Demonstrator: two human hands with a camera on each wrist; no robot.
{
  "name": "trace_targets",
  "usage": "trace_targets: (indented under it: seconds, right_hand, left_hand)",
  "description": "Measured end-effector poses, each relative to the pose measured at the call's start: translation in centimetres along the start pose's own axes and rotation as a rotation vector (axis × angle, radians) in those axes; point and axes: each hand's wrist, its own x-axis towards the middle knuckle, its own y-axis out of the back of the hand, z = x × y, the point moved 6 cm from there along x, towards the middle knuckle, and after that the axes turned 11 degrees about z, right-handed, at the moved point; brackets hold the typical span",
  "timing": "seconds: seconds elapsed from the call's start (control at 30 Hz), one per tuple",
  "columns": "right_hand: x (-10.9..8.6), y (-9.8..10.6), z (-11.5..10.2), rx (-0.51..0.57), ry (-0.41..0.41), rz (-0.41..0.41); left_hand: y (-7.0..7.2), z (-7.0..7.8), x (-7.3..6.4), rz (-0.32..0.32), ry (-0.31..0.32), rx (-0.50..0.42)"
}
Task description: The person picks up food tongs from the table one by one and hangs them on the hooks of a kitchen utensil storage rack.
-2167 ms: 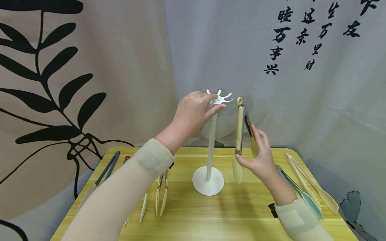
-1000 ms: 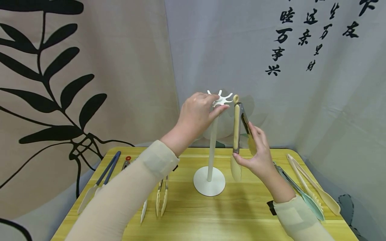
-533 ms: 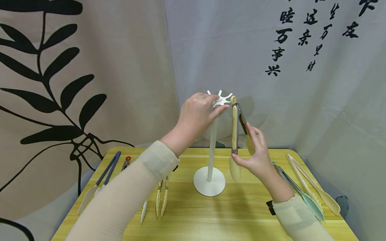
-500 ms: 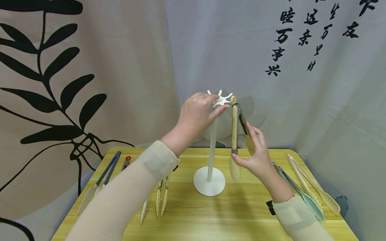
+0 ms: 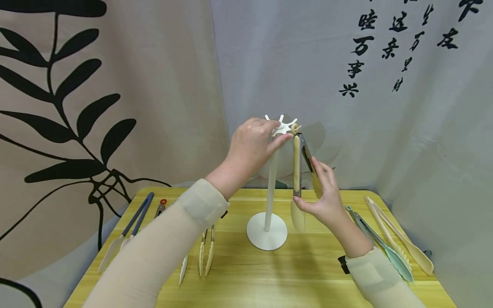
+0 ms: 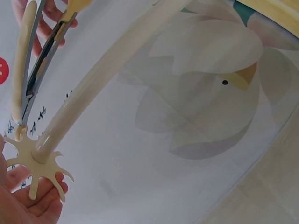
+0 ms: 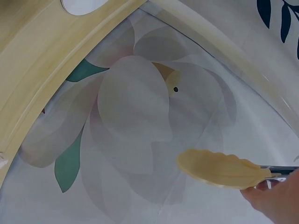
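A white stand (image 5: 271, 184) with a round base rises from the table, topped by a hook wheel (image 5: 285, 128) with several curved prongs. My left hand (image 5: 250, 141) holds that wheel at its left side, thumb below and fingers above. Cream-yellow kitchen tongs (image 5: 296, 167) hang upright, spread apart, beside the pole. Their end ring (image 5: 294, 128) sits at a right-hand prong, whose tip shows past the ring. My right hand (image 5: 323, 196) grips the tongs low down, thumb on one arm and fingers on the other. In the right wrist view, one scalloped tongs head (image 7: 224, 170) shows.
On the table's (image 5: 250, 278) left lie blue-handled tongs (image 5: 135, 220), red-ringed tongs (image 5: 161, 207) partly hidden by my left sleeve, and cream-tipped tongs (image 5: 206, 252). Mint-green tongs (image 5: 385, 246) and cream tongs (image 5: 400, 235) lie at the right. A printed curtain (image 5: 161, 94) hangs behind.
My right hand has brought the tongs leftward, so their ring has gone from beside the hook wheel to overlapping a prong. The left hand shifted slightly right early on, then stayed on the wheel.
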Motion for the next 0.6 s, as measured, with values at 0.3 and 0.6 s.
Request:
trace_targets:
  seconds: [0.3, 0.6]
  right_hand:
    - [0.06, -0.43, 0.16, 0.01, -0.01, -0.015]
    - [0.02, -0.78, 0.37, 0.027, 0.001, -0.006]
  left_hand:
    - [0.02, 0.05, -0.03, 0.006, -0.005, 0.002]
    - [-0.04, 0.19, 0.07, 0.007, -0.002, 0.004]
